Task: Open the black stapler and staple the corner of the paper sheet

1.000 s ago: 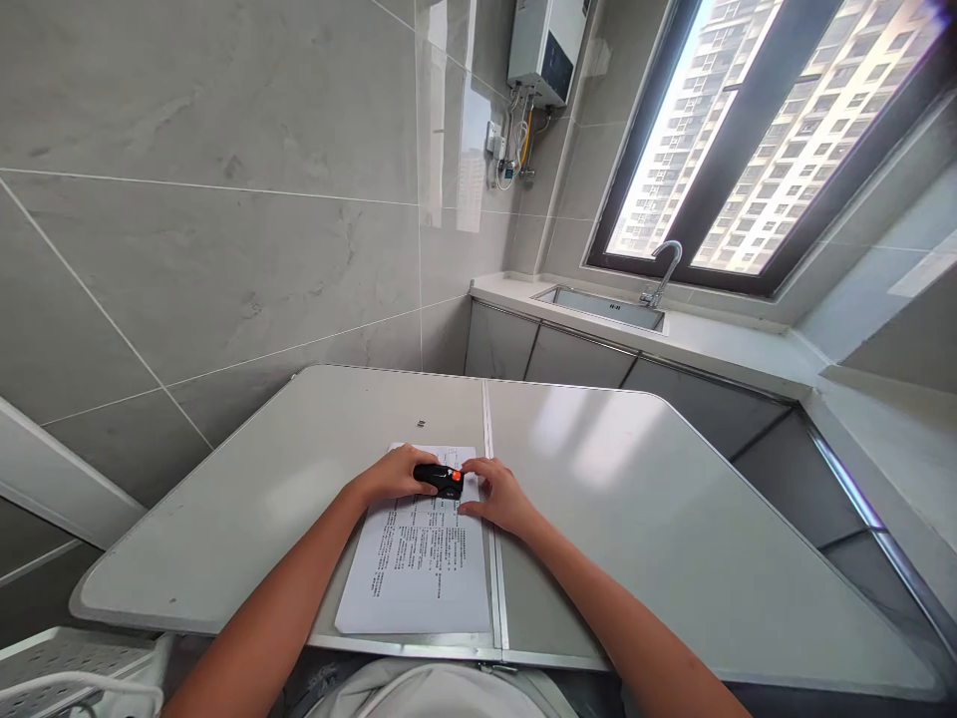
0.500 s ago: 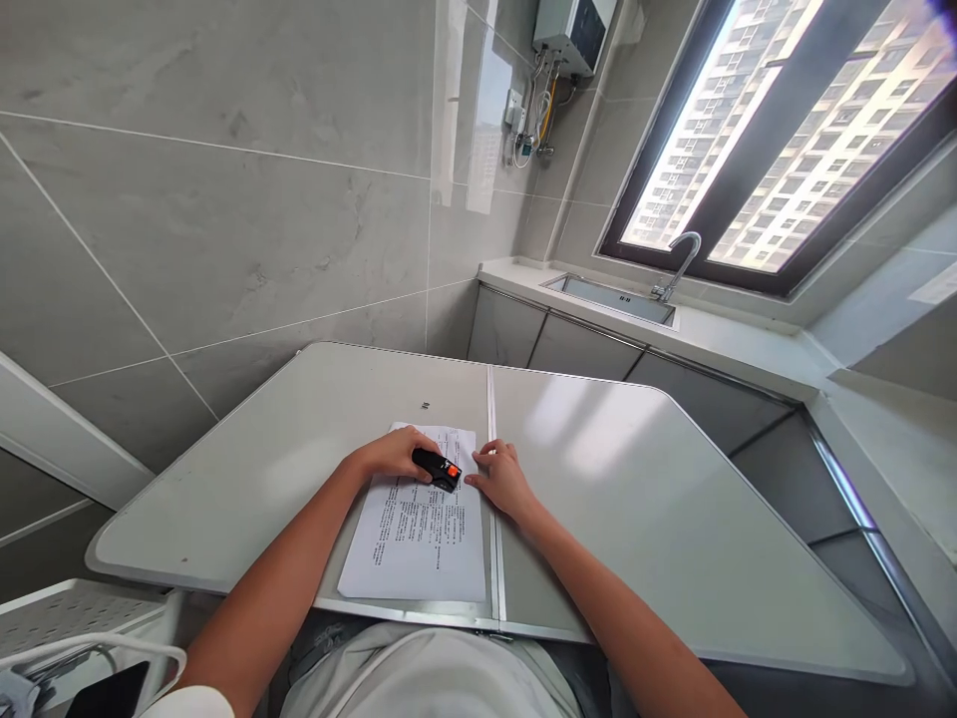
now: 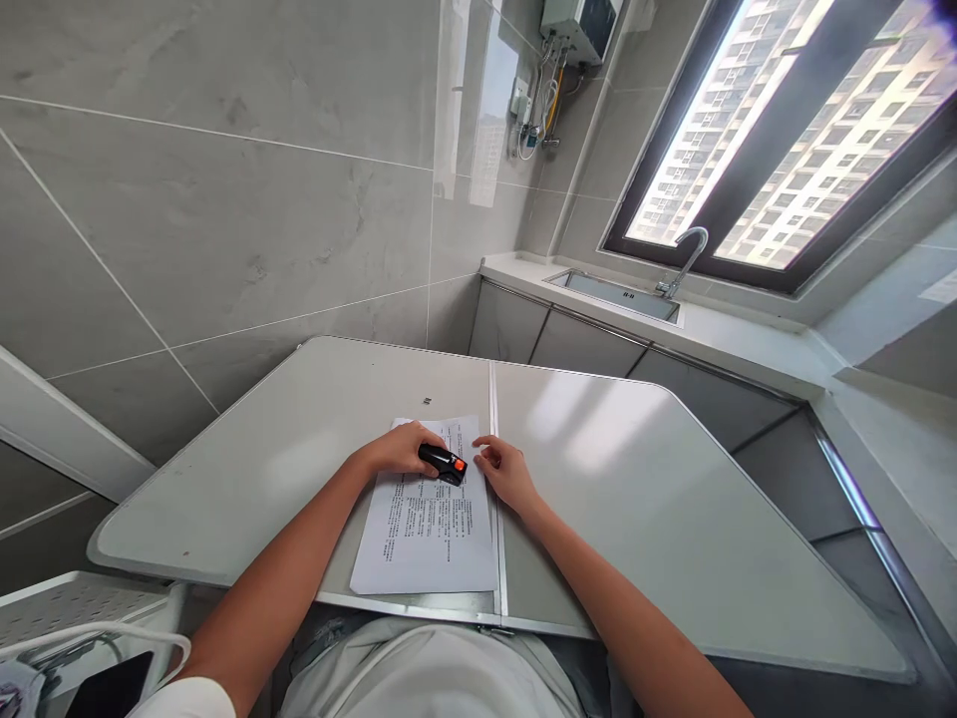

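Note:
A black stapler (image 3: 444, 464) with an orange-red part at its right end is in my left hand (image 3: 402, 449), fingers wrapped round its left end. It lies over the upper part of a printed white paper (image 3: 426, 560), and whether it grips the sheet cannot be made out. At the paper's upper right edge is my right hand (image 3: 508, 474), its thumb and forefinger apart and the other fingers curled. Those fingertips are close to the edge; any contact is too small to tell. Small dark metal bits, looking like staples (image 3: 427, 401), lie beyond the paper.
The pale folding table (image 3: 598, 519) has a metal seam down its middle. Behind it run a counter with a sink (image 3: 620, 295) and a tap (image 3: 686, 261). At the lower left stands a white perforated rack (image 3: 90, 603) with a cable and a dark flat object.
The paper has shifted slightly right across the table, closer to the seam, and the stapler in my left hand has moved right with it. My right hand stays by the edge.

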